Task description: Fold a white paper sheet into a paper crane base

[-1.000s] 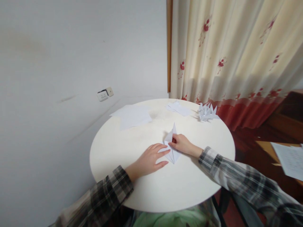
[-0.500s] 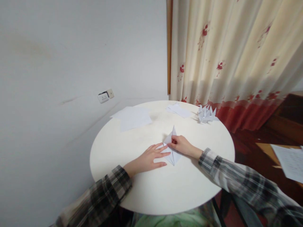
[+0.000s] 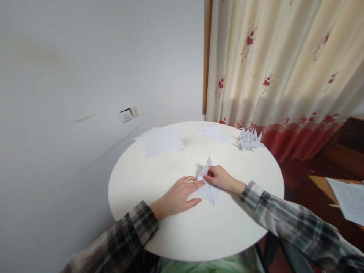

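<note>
A folded white paper (image 3: 208, 192) lies on the round white table (image 3: 136, 189), a raised pointed flap at its far end and a tip toward me. My left hand (image 3: 182, 195) rests palm down at its left edge, fingertips on the paper and thumb apart from the fingers. My right hand (image 3: 223, 177) pinches the raised flap from the right, its fingers curled. The finger ends of my right hand partly hide the middle of the paper.
Large white sheets (image 3: 163, 142) lie at the back left of the table, smaller sheets (image 3: 215, 133) at the back. Folded paper figures (image 3: 249, 139) cluster at the back right. Written pages (image 3: 348, 199) lie on a wooden surface at the far right.
The fingers of my left hand have drawn closer together and lie less far over the paper. The paper's near tip has swung slightly right. The view has shifted slightly.
</note>
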{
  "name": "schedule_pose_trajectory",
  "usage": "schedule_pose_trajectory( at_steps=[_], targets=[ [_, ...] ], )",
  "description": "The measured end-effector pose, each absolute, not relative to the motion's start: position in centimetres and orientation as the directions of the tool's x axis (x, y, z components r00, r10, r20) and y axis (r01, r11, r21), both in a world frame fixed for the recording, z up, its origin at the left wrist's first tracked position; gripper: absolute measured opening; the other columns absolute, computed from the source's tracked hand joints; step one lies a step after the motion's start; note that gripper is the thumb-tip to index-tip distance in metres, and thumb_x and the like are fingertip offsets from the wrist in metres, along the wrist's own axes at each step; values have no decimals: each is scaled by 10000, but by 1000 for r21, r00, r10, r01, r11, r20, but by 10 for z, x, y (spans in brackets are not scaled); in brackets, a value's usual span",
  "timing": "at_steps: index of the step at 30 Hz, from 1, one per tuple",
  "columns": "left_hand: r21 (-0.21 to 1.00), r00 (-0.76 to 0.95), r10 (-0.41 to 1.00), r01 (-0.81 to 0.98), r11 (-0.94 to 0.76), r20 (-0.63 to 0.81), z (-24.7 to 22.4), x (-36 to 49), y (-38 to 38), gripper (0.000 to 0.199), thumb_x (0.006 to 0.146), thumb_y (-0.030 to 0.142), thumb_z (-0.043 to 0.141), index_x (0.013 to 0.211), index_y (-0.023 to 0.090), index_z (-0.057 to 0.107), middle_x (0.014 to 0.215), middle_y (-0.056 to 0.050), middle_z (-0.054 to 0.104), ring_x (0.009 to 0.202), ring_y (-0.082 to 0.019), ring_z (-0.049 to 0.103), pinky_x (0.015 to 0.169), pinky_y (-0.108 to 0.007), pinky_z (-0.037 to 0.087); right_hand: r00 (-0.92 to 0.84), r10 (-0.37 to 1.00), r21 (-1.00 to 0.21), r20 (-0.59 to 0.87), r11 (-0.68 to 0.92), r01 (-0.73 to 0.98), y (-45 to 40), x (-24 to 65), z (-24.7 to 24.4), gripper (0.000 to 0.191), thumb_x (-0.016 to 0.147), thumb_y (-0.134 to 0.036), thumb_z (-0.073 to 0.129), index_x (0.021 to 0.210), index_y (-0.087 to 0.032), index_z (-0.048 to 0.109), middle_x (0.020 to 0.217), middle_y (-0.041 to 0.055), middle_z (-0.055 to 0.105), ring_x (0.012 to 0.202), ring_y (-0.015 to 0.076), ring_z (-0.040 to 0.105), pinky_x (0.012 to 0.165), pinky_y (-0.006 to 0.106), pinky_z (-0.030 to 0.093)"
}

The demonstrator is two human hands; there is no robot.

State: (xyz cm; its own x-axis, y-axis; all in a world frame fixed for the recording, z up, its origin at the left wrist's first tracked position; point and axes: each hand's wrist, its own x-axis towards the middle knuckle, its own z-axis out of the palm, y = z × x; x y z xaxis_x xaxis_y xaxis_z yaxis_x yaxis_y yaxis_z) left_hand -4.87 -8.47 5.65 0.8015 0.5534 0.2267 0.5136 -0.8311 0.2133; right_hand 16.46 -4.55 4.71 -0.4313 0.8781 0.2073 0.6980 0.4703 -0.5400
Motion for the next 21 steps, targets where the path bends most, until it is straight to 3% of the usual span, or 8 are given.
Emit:
schedule_pose_trajectory(
  at_steps=[7,15,21],
  targets=[
    [207,800,545,506,-837,251,52,-49,-83,438,867,393,476,1280,247,460,1303,-26,507,1166,-225,425,980,-397,357,-438,855,-580,279,513,632,-51,164,50,244,841,-307,478,687,-146,579,558,-17,528,515,91,432,508,198,304],
    [213,806,533,491,-845,256,56,-48,-85,432,857,374,490,1261,221,484,1244,-34,556,1143,-221,435,958,-378,384,-439,858,-481,265,513,711,-53,159,46,319,813,-364,536,584,-145,571,544,-5,528,504,87,416,495,209,262],
    [194,809,529,493,-848,257,57,-48,-87,428,857,370,491,1260,228,483,1250,-35,550,1128,-224,444,938,-380,392,-467,852,-513,237,518,685,-52,156,48,313,824,-310,515,562,-148,569,493,-33,471,481,78,379,484,202,262]
  ],
)
